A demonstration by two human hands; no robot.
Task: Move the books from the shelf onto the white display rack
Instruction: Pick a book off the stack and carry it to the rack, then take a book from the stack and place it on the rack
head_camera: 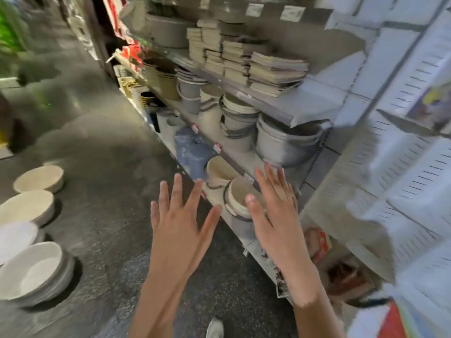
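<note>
Several stacks of pale books (246,62) lie flat on the grey upper shelf (305,106), running from the back toward its near end. A white slotted display rack (412,167) rises at the right. Both my hands are raised in front of me, well below the books, with straight spread fingers and nothing in them. My left hand (180,220) hovers over the floor. My right hand (275,211) is in front of the lower shelf, near a white bucket (240,198). The frame is blurred.
Stacked grey and white buckets (285,142) fill the shelf below the books. A blue wrapped bundle (192,152) stands lower down. White bowls (34,269) sit on the dark floor at left. A colourful printed item (429,106) hangs on the rack.
</note>
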